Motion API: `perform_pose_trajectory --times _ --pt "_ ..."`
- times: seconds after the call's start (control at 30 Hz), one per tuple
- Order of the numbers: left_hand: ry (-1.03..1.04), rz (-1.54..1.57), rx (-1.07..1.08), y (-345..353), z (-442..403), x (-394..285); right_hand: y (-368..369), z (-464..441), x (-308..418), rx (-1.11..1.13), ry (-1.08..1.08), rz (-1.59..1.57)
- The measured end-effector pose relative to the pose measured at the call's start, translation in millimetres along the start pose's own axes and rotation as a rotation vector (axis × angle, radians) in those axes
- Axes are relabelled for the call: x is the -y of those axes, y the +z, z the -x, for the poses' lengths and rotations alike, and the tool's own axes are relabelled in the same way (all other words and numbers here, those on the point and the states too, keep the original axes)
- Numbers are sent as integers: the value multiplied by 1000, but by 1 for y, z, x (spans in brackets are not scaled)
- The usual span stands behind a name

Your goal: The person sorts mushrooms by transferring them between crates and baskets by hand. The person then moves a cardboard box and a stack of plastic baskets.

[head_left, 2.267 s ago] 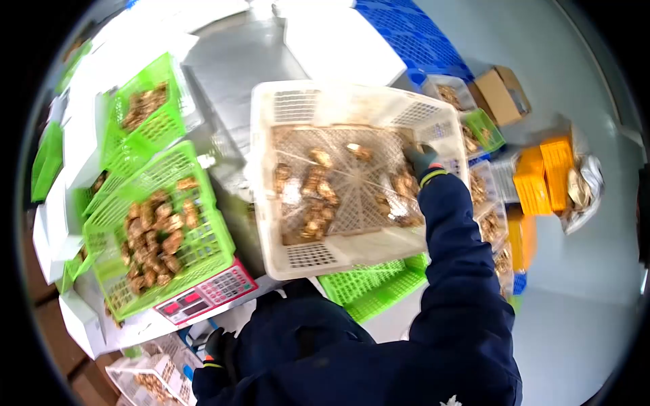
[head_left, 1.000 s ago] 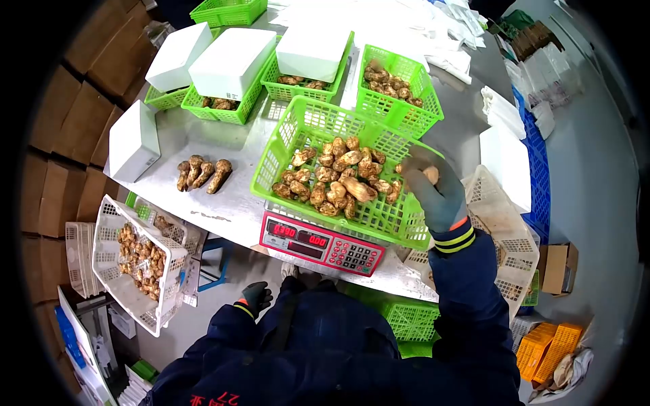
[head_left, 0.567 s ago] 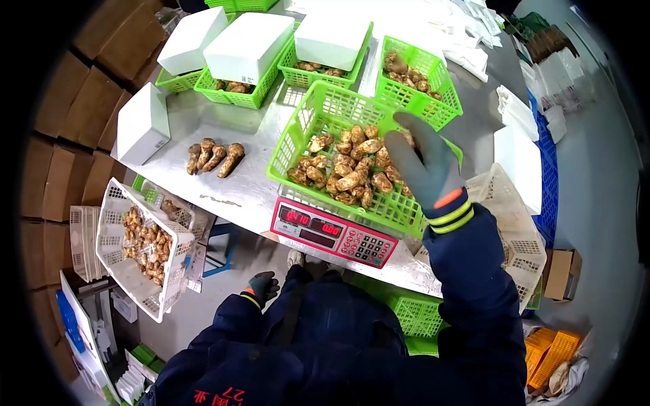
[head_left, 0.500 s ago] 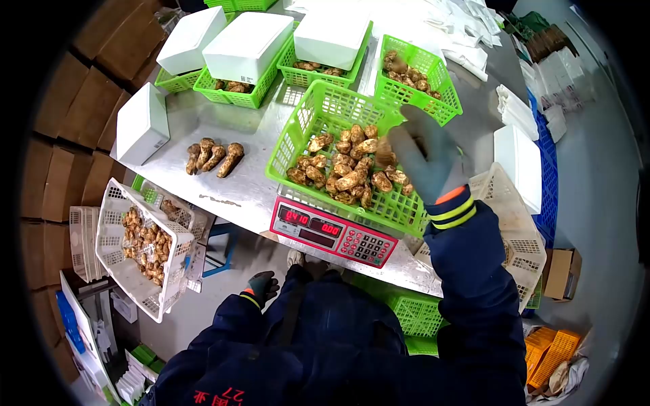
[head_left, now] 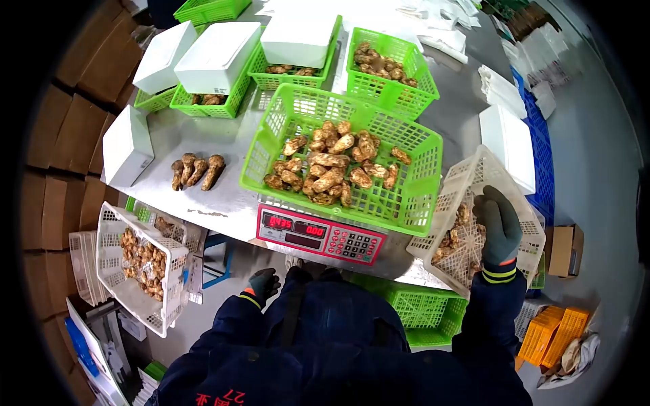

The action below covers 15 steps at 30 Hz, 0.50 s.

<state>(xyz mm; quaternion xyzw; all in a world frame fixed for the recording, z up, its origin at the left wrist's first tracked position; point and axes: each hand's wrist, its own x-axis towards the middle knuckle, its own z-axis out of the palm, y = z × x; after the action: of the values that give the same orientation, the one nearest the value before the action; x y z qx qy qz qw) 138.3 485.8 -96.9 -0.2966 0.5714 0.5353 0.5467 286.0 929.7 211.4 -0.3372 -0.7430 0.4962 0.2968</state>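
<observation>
My right hand [head_left: 500, 223], in a dark grey glove, is over the white basket [head_left: 531, 223] at the table's right edge. Its fingers reach down toward the brown mushrooms [head_left: 457, 237] inside; nothing shows in them. Low by my body hangs my left hand [head_left: 264, 284], gloved, fingers loosely bent and apart, holding nothing. A green basket [head_left: 426, 159] of mushrooms [head_left: 330, 159] rests on the red-fronted scale [head_left: 318, 233], whose display reads 0.435 and 0.00. Several mushrooms [head_left: 196, 170] lie in a row on the metal table to the left.
Along the back stand green baskets [head_left: 423, 98] with mushrooms, some topped by white foam boxes [head_left: 217, 57]. Another foam box [head_left: 127, 147] is at the table's left. A tilted white basket [head_left: 172, 291] of mushrooms stands lower left. Cardboard boxes [head_left: 64, 135] are stacked on the left.
My right hand has moved from above the green basket to the white basket on the right. The scale display rose from 0.410 to 0.435. My left hand stays by my body.
</observation>
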Motion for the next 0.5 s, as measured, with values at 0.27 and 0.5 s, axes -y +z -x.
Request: perform_pose_trajectory --times 0.27,0.5 --pt "-8 -92 10 -3 -23 3 -94 29 -50 -72 69 167" --pt "981 -1459 197 -20 -28 -7 -172 39 -77 66 113 453"
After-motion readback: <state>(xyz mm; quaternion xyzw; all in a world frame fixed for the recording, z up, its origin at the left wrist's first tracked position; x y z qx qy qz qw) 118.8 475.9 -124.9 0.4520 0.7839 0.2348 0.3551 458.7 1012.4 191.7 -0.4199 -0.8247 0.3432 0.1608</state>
